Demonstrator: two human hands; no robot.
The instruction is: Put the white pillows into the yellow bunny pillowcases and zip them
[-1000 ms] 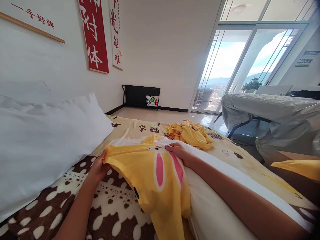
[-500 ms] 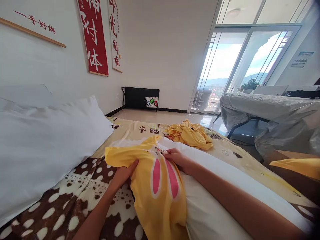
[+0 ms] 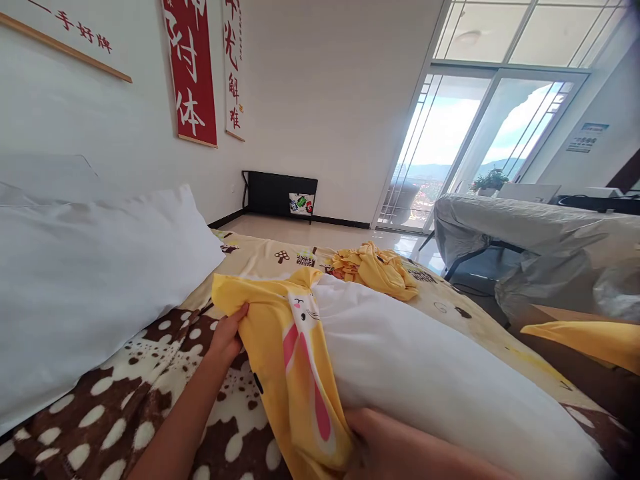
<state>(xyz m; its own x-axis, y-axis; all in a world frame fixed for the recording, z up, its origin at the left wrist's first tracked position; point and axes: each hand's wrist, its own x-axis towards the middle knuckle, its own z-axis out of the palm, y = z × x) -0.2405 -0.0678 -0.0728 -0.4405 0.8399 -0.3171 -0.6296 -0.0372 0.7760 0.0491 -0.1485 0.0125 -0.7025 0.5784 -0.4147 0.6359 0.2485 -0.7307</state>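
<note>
2 white pillows (image 3: pixel 125 260) flank yellow rabbit-print cloth (image 3: pixel 285 373); left hand (image 3: pixel 227 339) pinches it, blurred right hand (image 3: pixel 373 433) touches it, grip unclear; crumpled fabric (image 3: pixel 383 272) lies beyond.

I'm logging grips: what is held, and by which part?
The left hand holds the yellow cloth near its upper left corner. The right hand, blurred, is at its right edge; hold unclear.

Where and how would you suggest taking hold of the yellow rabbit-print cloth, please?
I'd probably pinch the flap at the far-left end of the yellow rabbit-print cloth, coming from the left: it juts out thin, away from the white pillow on the right, so its edge should pinch easily. The left hand holds the cloth's edge there.
</note>
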